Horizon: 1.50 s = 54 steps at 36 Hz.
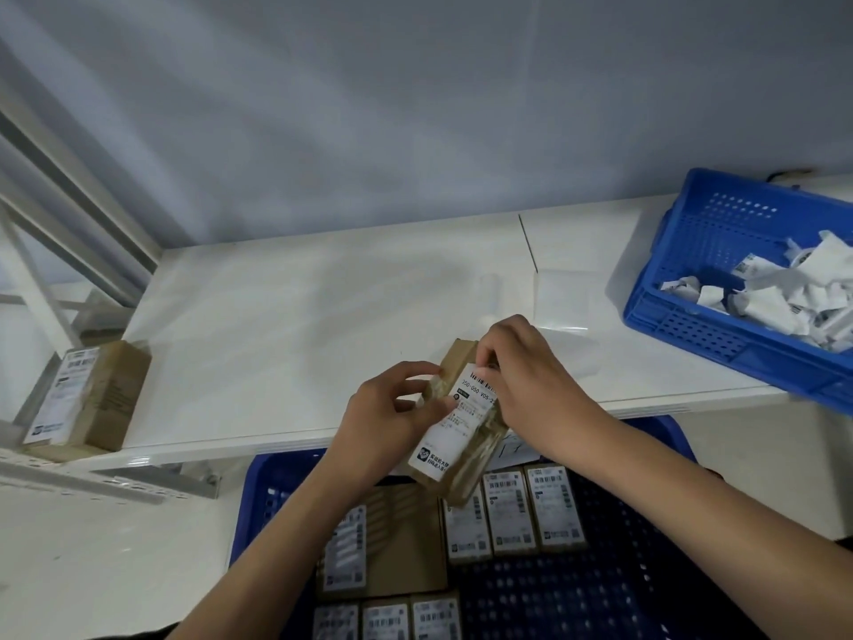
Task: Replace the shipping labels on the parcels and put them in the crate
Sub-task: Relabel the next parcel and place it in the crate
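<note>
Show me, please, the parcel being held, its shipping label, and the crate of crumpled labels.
held parcel (454, 358), head view, bare cardboard top corner.
shipping label (450, 431), head view, white middle.
crate of crumpled labels (692, 251), head view, blue left wall.

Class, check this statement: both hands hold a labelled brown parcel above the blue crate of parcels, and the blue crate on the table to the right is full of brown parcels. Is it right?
Not quite. The head view shows the blue crate on the table holding crumpled white label scraps, not brown parcels. The rest stands: the left hand and right hand hold a labelled brown parcel above the blue crate of parcels.
</note>
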{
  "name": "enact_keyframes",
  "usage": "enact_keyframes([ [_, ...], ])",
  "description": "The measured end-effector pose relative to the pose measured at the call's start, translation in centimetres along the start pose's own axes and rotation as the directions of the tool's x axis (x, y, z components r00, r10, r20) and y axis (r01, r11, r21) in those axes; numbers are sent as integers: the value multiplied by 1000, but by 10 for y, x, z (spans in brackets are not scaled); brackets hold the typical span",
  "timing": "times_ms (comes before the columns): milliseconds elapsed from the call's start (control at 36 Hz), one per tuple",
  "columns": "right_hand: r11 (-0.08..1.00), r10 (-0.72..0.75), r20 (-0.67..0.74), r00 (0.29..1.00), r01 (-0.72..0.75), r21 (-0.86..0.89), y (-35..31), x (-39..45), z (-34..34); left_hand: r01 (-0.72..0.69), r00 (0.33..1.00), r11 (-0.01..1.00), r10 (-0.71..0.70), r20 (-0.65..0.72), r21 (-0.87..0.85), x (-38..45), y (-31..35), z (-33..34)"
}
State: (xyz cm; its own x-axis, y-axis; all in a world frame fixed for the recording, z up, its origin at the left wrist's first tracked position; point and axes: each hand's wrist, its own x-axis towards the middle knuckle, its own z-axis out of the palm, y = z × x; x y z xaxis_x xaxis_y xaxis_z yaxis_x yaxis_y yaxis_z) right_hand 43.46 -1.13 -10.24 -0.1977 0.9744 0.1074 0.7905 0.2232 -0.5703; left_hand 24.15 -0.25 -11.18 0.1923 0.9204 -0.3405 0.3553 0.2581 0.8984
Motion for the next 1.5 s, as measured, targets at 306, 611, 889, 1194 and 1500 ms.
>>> enact_keyframes([
  [306,1000,-9,-16,1000,9,18,-3,2,-10,-23,1000,1000,23,-15,-10,-1,0,4],
  [611,744,399,385,832,-539,395,-6,2,-13,-134,984,977,151,-98,165,-7,6,14],
  [889,857,268,226,937,-339,387,-6,-2,-4,-194,981,981,194,29,-14,-4,-2,17],
  [1194,884,215,356,910,-336,325,18,15,-27,-230,973,972,229,-26,-38,4,2,-2],
  [1500,944,38,456,889,-181,275,9,11,-21,-346,937,862,339,85,370,-3,3,-10],
])
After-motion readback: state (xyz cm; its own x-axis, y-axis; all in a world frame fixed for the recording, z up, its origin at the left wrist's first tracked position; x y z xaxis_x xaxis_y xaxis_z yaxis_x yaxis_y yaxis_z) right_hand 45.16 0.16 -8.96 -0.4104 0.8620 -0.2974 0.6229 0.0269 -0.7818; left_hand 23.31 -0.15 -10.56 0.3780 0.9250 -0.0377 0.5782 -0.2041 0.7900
